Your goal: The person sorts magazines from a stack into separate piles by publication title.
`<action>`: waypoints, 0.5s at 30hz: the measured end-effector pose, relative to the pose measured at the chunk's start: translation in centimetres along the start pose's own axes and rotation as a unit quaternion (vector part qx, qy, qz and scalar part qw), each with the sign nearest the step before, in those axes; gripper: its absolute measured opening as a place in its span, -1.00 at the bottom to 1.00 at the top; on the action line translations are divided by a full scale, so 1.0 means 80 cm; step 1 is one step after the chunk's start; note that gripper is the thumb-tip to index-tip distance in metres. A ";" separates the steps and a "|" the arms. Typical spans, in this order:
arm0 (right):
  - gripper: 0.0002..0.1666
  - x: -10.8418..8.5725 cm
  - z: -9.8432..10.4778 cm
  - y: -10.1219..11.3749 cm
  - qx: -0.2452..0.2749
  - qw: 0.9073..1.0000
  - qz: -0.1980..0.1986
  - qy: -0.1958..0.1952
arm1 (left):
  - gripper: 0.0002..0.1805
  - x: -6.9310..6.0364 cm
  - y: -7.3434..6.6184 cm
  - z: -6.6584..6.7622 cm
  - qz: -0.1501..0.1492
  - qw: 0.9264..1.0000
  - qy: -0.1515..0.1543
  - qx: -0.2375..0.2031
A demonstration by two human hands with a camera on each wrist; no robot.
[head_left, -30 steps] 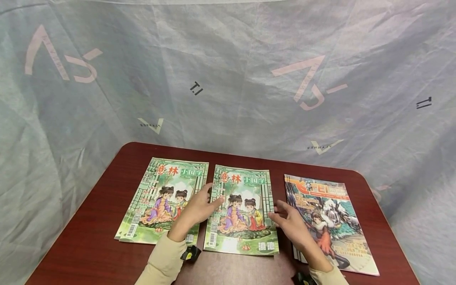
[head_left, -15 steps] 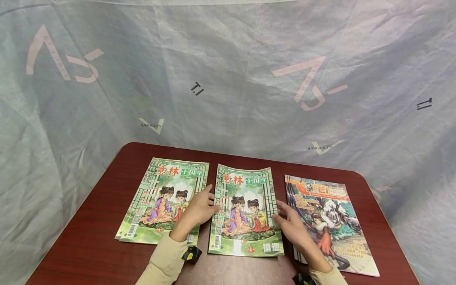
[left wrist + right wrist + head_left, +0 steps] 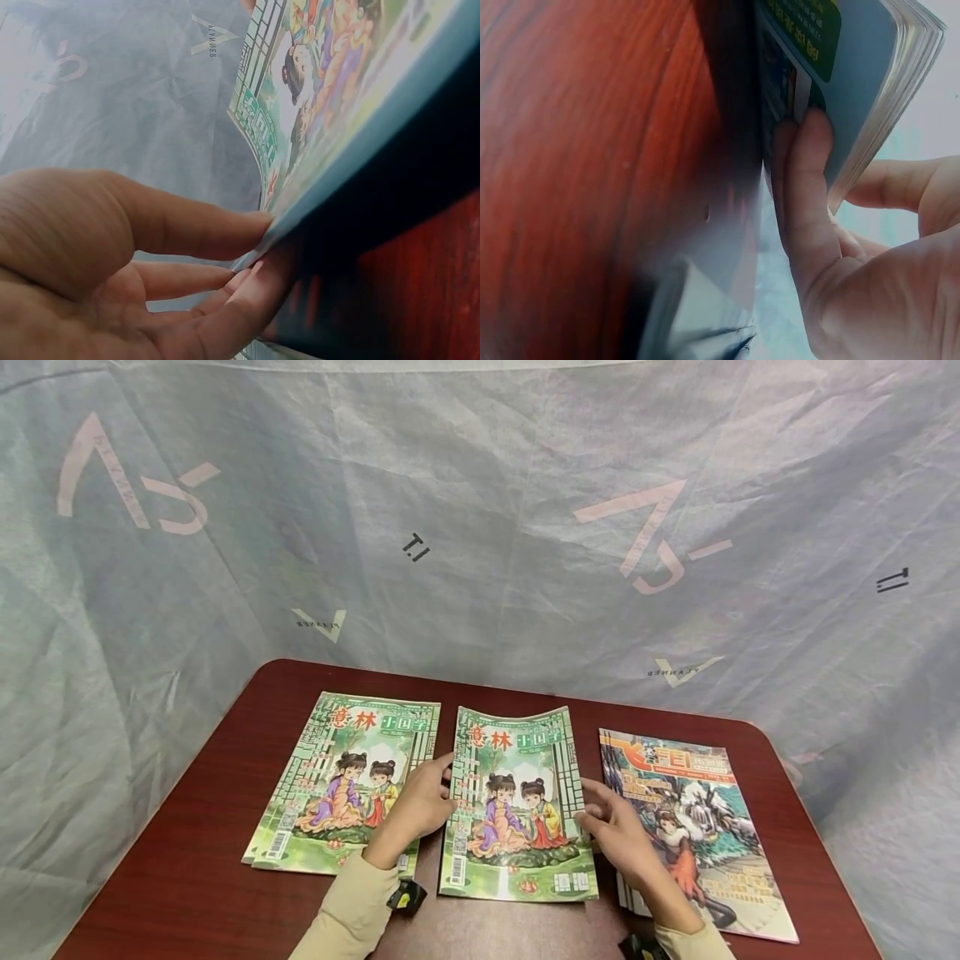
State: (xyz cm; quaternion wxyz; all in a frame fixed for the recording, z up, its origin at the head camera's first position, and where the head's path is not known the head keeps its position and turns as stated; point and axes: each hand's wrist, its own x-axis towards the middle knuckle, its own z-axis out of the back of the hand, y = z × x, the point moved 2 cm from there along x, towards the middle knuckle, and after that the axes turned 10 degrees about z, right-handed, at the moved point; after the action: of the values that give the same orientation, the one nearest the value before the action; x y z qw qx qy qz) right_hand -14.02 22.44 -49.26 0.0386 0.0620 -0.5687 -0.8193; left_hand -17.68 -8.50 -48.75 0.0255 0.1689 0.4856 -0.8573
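Observation:
A green magazine (image 3: 517, 802) with two illustrated children on its cover is held face up over the middle of the table, its top edge bowed. My left hand (image 3: 422, 802) pinches its left edge, thumb on the cover and fingers underneath, as the left wrist view shows. On the opposite edge my right hand (image 3: 618, 831) grips it, fingers against the back cover (image 3: 862, 90) and thumb on the far side. Dark table shows below the magazine in both wrist views, so it is raised there. Its page edges fan slightly in the right wrist view.
Left of my left hand lie overlapping green magazines (image 3: 345, 777) with the same cover. A stack of comic-style magazines (image 3: 720, 835) lies to the right, partly behind my right forearm. The red-brown table (image 3: 187, 802) backs onto a grey cloth (image 3: 487, 527).
The middle magazine has shifted slightly right and come up off the table, its top edge now curved. My left thumb has slid back from the cover toward the edge.

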 end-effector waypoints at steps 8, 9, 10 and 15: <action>-0.24 -0.001 -0.002 0.006 0.015 1.000 -0.009 0.001 | -0.15 -0.002 0.002 0.009 -0.015 1.000 0.002 0.000; -0.24 -0.001 -0.002 0.007 0.016 1.000 -0.010 0.000 | -0.15 -0.002 0.002 0.011 -0.013 1.000 0.002 -0.005; -0.24 -0.001 -0.003 0.009 0.018 1.000 -0.010 -0.004 | -0.16 -0.002 0.002 0.013 -0.015 1.000 0.002 -0.012; -0.24 0.001 -0.009 0.018 0.045 0.999 -0.009 -0.022 | -0.20 -0.005 0.001 0.028 -0.007 0.999 0.005 -0.046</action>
State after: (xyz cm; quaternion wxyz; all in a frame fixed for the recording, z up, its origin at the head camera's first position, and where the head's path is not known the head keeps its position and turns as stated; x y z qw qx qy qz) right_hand -14.03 21.25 -48.20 0.0162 0.0507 -0.6050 -0.7945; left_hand -17.88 -10.49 -47.65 0.0249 0.1688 0.5255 -0.8335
